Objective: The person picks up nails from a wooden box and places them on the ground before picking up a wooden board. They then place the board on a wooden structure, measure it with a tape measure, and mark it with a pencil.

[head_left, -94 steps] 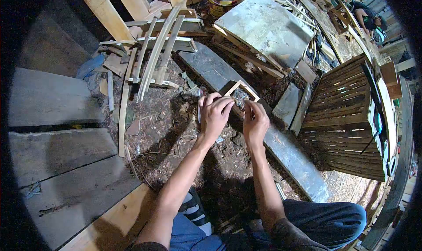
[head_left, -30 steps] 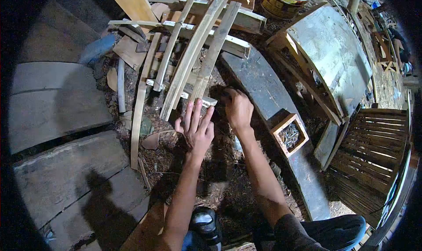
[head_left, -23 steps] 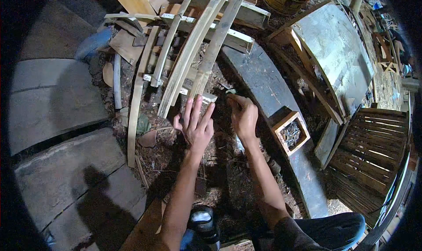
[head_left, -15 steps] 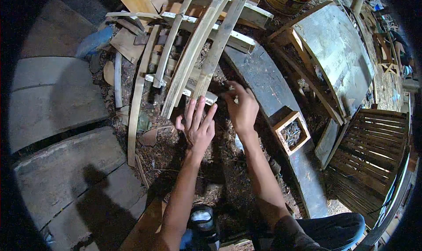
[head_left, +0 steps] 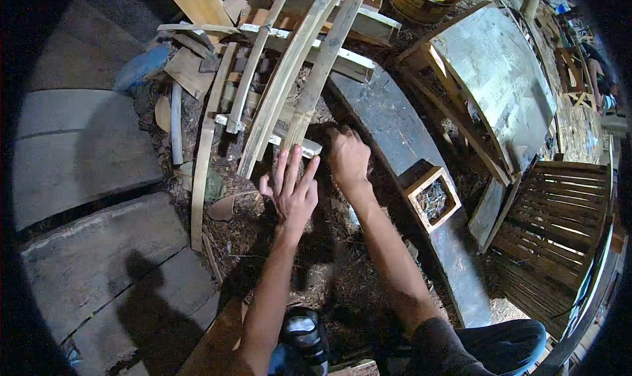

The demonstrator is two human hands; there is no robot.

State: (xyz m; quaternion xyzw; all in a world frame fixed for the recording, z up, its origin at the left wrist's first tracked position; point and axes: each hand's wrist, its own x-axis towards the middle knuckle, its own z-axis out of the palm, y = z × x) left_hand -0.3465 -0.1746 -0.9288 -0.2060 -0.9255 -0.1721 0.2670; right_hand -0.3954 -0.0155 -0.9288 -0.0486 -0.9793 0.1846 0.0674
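Note:
My left hand (head_left: 294, 195) has its fingers stretched out, with the tips resting on the near end of a wooden slat (head_left: 322, 70). Beneath that end lies a white-edged wooden crosspiece (head_left: 307, 149). Just right of the slat, my right hand (head_left: 349, 155) is closed with its fingers curled away from me. Whatever may be inside it is hidden. To its right a small square wooden box (head_left: 448, 223) with a heap of nails (head_left: 434, 200) stands on a dark board (head_left: 388, 113).
More slats (head_left: 289, 80) lie across white-edged crosspieces to the left. Concrete slabs (head_left: 99, 251) fill the left side. On the right are a sheet-topped wooden frame (head_left: 494, 67) and a slatted wooden panel (head_left: 553, 225). A paint can (head_left: 424, 1) stands at the back.
My right hand has moved slightly left and its fingers have curled in closer beside the slat. My left hand keeps its place at the slat's end.

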